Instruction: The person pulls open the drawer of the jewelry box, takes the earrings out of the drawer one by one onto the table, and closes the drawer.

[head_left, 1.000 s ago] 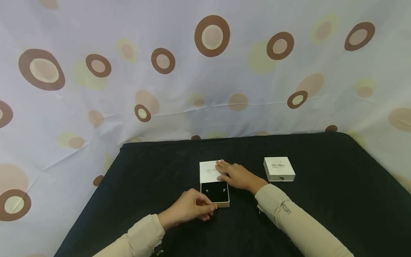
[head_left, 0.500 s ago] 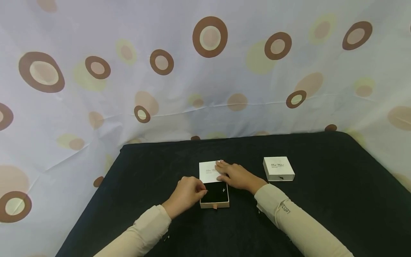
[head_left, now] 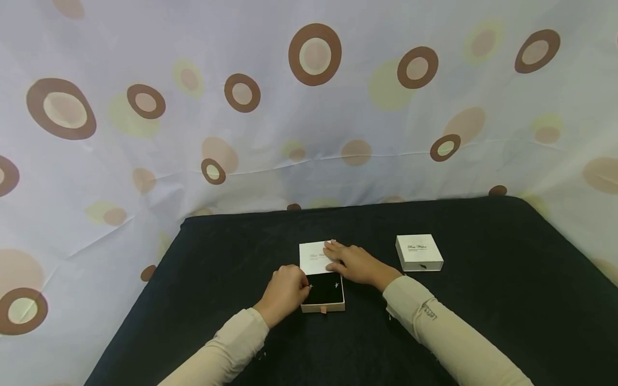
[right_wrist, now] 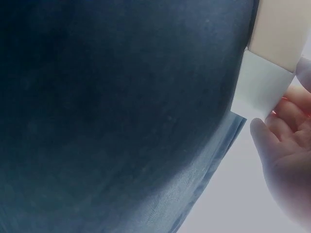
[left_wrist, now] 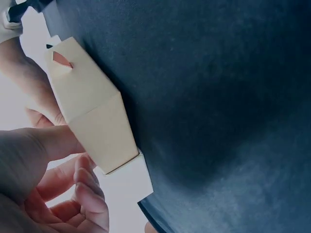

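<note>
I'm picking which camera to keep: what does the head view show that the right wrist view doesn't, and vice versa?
Head view only: the closed white box, the black inside of the drawer with its small star-shaped pieces, and the pull tab.
Right wrist view only: the outer right walls of the drawer and its white cover.
Both: the drawer and cover in part, the right grip at the cover, and the black cloth.

Tiny ornament [head_left: 311, 286] partly behind the left grip [head_left: 284, 294], fine print [head_left: 417, 250] (on closed box [head_left: 427, 259]) illegible
</note>
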The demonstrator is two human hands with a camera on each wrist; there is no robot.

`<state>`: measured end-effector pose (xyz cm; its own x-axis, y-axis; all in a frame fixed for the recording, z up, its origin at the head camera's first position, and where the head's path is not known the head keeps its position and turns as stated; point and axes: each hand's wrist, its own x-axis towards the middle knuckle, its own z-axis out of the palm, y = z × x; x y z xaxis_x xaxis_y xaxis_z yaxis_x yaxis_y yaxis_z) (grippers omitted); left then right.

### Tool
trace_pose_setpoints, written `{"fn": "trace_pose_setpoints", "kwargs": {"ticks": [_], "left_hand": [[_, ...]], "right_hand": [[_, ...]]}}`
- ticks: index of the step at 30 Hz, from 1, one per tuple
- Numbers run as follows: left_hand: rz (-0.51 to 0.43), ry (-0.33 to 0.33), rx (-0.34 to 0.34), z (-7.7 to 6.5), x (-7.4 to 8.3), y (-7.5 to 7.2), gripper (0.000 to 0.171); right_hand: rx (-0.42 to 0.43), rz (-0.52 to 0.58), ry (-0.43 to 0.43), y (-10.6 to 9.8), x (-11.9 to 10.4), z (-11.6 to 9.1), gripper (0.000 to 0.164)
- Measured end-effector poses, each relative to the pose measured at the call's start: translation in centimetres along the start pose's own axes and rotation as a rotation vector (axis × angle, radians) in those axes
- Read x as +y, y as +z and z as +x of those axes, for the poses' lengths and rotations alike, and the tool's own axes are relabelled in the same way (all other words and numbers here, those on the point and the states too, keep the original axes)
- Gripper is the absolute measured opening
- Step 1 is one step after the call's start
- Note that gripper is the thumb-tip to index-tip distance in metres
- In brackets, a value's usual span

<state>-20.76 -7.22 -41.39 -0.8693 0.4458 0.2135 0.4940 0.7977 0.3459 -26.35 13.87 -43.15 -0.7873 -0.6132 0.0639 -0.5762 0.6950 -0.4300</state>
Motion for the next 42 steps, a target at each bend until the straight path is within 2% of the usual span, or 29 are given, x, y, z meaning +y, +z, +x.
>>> {"fn": "trace_pose_setpoints", "kwargs": {"ticks": [5, 21, 33, 42], "left_hand": [[-0.017, -0.035, 0.017, 0.0, -0.2, 0.5, 0.008], [-0.065, -0.065, 0.058, -0.2, -0.6, 1.1, 0.009], [-0.154, -0.094, 0.044, -0.3, -1.1, 1.4, 0.009], [-0.167, -0.092, 0.051, -0.3, -1.0, 1.5, 0.009]], "right_hand": [[0.004, 0.006, -0.007, 0.1, 0.1, 0.0, 0.055], [0.011, 0.013, -0.01, -0.1, 0.0, -0.1, 0.054], [-0.002, 0.015, -0.007, -0.1, -0.1, 0.0, 0.055], [0.014, 0.01, -0.012, -0.1, -0.1, -0.1, 0.054]]}}
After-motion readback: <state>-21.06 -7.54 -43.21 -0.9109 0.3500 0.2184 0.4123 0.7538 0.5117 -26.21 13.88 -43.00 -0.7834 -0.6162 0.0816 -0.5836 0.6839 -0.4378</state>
